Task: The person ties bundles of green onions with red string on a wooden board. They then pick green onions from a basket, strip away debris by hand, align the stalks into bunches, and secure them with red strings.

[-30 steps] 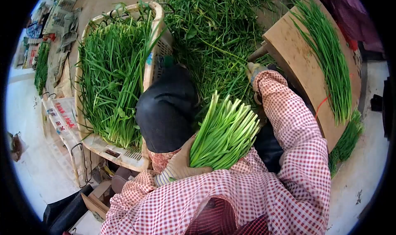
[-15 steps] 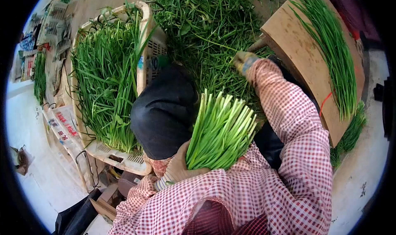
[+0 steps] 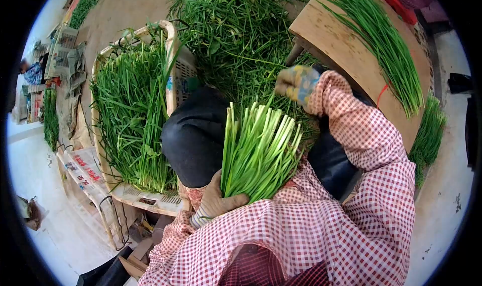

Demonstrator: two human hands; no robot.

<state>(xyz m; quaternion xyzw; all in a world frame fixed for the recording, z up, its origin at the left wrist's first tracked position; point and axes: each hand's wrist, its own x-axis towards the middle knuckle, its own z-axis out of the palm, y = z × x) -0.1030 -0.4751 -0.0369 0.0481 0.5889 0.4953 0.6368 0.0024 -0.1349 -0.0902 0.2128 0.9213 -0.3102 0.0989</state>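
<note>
My left hand (image 3: 221, 200), in a tan work glove, is wrapped round a thick bunch of garlic chives (image 3: 261, 153) in my lap. The pale cut ends point up and away from me, the green leaves toward my body. Just above those ends is my right hand (image 3: 296, 84), in a yellow and blue-grey patterned glove, with its fingers curled together. One thin stalk rises from the bunch close to its fingertips; whether the fingers pinch it is too blurred to make out.
At left a cream plastic crate (image 3: 173, 67) holds upright chives. A heap of loose green leaves (image 3: 231, 30) covers the floor ahead. On the wooden board (image 3: 326, 32) at right lie long chives (image 3: 379, 45) and a red tie (image 3: 382, 94). More chives (image 3: 427, 130) lie beyond it.
My right hand has come back from over the leaf heap toward the bunch's cut ends. The left hand still grips the bunch, now spread a little more. The view has shifted slightly.
</note>
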